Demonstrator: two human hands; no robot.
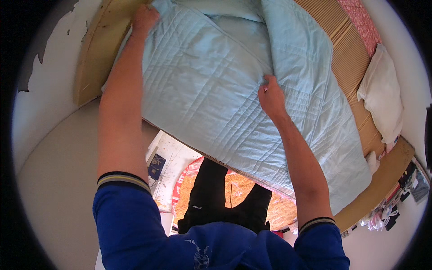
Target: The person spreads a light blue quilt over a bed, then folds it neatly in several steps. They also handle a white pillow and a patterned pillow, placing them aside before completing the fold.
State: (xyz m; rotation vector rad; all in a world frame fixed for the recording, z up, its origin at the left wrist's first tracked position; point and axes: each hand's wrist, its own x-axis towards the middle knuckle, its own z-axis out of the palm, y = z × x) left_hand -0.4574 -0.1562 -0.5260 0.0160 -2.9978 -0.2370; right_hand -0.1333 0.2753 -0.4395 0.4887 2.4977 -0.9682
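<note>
A light blue quilt (pixel 202 85) with stitched lines spreads over the bed before me, partly folded over itself toward the right. At its far left corner, my left hand (pixel 146 19) is closed on the edge, close to the wooden headboard; the fingertips are partly hidden. Nearer the middle, my right hand (pixel 272 95) pinches the quilt along the fold, thumb against fingers. The quilt's near edge hangs at the side of the bed above my legs.
Corrugated cardboard (pixel 348 54) covers the bed on the right, with a white pillow (pixel 382 94) and pink patterned cloth (pixel 360 20) beyond. Wooden boards (pixel 96 54) bound the bed at both ends. An orange rug (pixel 243 189) lies underfoot; assorted items (pixel 387 211) cluster at lower right.
</note>
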